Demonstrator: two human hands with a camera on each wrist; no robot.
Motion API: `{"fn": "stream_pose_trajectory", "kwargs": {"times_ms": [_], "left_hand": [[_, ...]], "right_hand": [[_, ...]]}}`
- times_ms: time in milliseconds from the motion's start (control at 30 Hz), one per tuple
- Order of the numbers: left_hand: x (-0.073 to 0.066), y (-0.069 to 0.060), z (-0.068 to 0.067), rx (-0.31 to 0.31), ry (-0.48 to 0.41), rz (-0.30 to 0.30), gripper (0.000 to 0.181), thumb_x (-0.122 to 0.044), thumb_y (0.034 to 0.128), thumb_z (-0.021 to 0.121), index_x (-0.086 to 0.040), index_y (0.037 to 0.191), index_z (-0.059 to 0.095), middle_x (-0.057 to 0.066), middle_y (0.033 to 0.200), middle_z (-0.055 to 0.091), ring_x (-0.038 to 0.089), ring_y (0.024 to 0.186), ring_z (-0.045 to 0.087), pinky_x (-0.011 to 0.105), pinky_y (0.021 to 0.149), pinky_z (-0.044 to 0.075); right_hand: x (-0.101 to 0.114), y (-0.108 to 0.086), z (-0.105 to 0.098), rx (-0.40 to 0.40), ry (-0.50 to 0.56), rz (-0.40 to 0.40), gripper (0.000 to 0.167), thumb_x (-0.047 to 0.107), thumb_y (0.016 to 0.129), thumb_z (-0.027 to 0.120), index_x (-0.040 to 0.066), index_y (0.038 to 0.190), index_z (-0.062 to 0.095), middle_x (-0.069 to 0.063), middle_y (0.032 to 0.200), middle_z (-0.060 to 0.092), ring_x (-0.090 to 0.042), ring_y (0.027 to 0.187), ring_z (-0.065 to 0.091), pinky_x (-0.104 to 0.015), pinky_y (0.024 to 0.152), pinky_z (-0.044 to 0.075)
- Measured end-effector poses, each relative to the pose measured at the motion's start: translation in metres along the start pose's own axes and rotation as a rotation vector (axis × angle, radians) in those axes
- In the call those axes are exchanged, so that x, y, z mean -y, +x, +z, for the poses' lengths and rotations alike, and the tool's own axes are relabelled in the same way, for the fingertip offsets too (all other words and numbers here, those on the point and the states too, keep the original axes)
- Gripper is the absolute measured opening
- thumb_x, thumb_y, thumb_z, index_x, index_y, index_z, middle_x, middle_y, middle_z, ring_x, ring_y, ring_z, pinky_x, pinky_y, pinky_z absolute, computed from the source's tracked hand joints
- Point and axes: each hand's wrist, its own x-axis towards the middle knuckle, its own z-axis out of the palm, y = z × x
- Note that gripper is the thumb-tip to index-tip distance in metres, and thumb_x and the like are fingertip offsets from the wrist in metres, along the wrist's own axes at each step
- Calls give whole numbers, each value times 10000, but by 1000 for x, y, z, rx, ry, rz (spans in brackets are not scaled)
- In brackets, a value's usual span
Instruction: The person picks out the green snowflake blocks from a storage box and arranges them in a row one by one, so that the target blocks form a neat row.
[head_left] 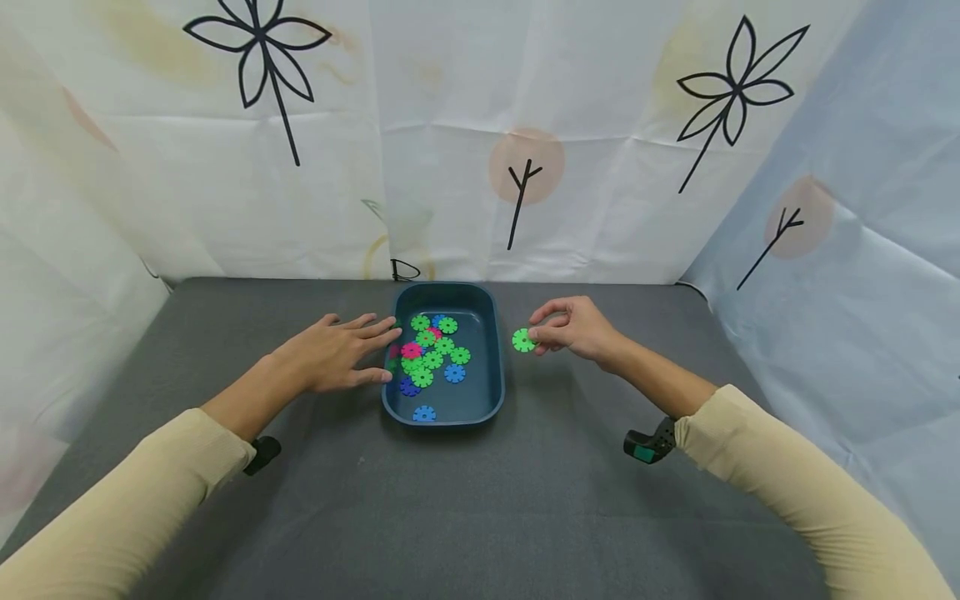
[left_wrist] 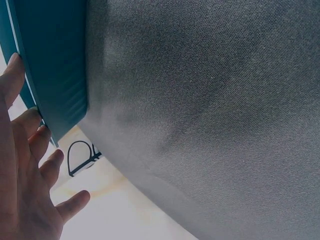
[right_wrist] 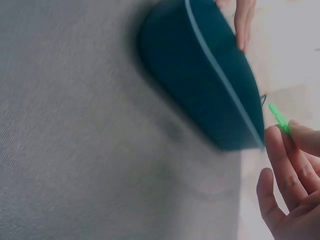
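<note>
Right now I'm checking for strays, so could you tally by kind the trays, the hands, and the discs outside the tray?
Tray: 1
Hands: 2 (left hand, right hand)
Discs outside the tray: 1 (green disc, in the right hand's grip)
Total: 4

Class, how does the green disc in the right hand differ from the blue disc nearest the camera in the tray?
Colour: the green disc is bright green, the blue disc blue.
Hold: the right hand pinches the green disc, while no hand touches the blue disc.
Place: the green disc is outside the tray, to its right, while the blue disc lies inside.
Both are round with notched edges.
</note>
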Motion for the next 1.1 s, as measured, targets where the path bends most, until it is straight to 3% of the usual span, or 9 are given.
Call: {"fn": "stream_pose_trajectory", "kwargs": {"times_ms": [267, 500, 900, 1100], "left_hand": [[2, -1, 1, -3, 5, 1, 751, -574, 988, 489, -119, 1565, 331, 111, 1620, 281, 362, 1478, 258, 680, 1092, 263], [2, -1, 1, -8, 9, 11, 755, -577, 984, 494, -115, 1561, 339, 112, 1617, 288, 368, 1476, 260, 683, 1089, 265], [2, 0, 1, -5, -3, 11, 756, -577, 987, 490, -118, 1565, 328, 104, 1624, 271, 365, 1478, 257, 685, 1091, 257], [2, 0, 2, 1, -23, 2, 754, -566, 987, 503, -114, 1565, 328, 108, 1625, 267, 373, 1481, 243, 688, 1095, 247]], "right_hand": [[-38, 11, 7, -90, 32, 28, 271, 101, 932, 708, -72, 1130, 644, -146, 855, 753, -353, 814, 723, -447, 786, 571], [-68, 21, 21, -81, 40, 53, 208, 55, 940, 685, -97, 1076, 643, -176, 860, 746, -202, 691, 714, -314, 651, 561], [-79, 27, 21, -74, -1, 82, 211, 62, 934, 694, -84, 1078, 641, -137, 825, 743, -140, 675, 694, -266, 601, 532], [-81, 30, 21, -64, -38, 73, 228, 65, 932, 697, -101, 1080, 643, -186, 850, 737, -130, 669, 681, -254, 603, 526]]}}
